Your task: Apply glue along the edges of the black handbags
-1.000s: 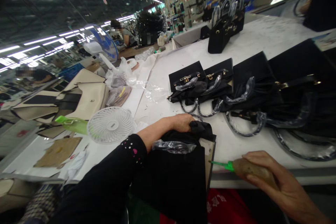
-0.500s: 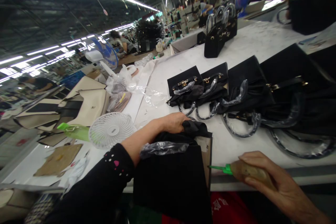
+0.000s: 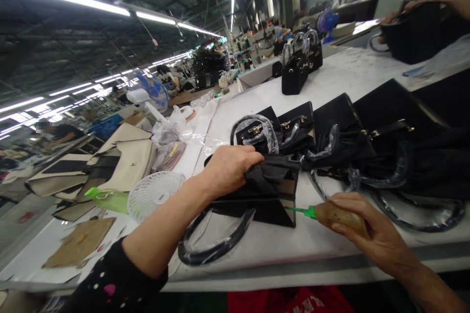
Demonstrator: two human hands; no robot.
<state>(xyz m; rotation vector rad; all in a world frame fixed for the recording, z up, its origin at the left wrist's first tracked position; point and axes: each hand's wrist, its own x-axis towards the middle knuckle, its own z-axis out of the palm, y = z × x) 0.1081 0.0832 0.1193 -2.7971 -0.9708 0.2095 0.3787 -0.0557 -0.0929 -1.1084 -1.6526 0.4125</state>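
Observation:
My left hand (image 3: 230,168) is closed on the dark lining at the top of a black handbag (image 3: 262,210). The bag lies tilted on the table in front of me. One plastic-wrapped handle (image 3: 216,249) hangs toward me; the other handle (image 3: 273,132) stands up on the far side. In my right hand (image 3: 370,230) is an awl (image 3: 340,217) with a brown handle and a thin green shaft. Its tip meets the bag's open right side, by the tan inner panel; whether it goes in, I cannot tell.
Several black handbags (image 3: 334,122) lie in a row at the right, and more bags (image 3: 295,73) stand farther back. A white fan (image 3: 156,193), a green bottle (image 3: 110,200) and beige bag pieces (image 3: 135,156) are at the left. A co-worker's hands hold a black bag (image 3: 411,34) at far right.
The handbag has moved away from me and tipped over onto the table, its handles swinging out. My left hand has shifted left with it; the awl has moved slightly up and left.

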